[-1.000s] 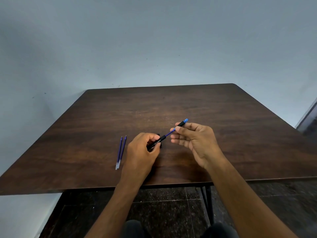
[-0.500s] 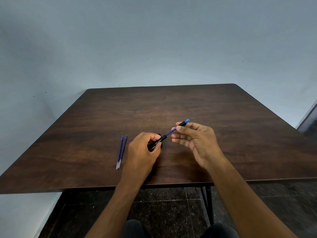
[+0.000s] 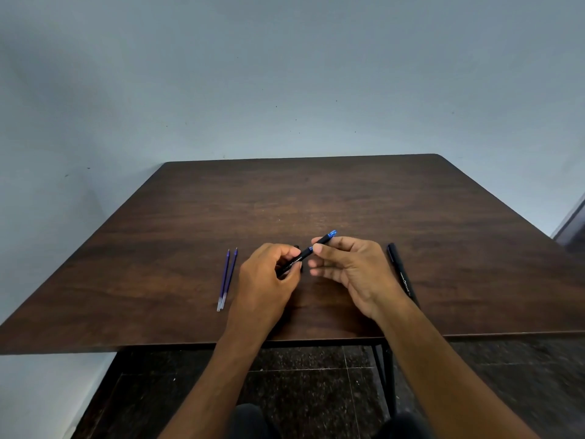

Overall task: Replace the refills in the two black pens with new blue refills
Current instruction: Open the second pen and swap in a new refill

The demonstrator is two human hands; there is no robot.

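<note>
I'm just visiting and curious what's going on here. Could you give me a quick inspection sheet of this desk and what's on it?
Surface: dark wooden table, bare across its far half.
Job's things: black pen with blue end piece, held above the table by both hands; second black pen lying on the table right of the right hand; two blue refills lying side by side, left of the left hand.
Clutter: a small dark piece behind the held pen, too hidden to identify.
Hands: left hand grips the pen's lower barrel; right hand pinches its upper end.
Cables: nothing seen.
Surroundings: plain grey wall, dark tiled floor.
</note>
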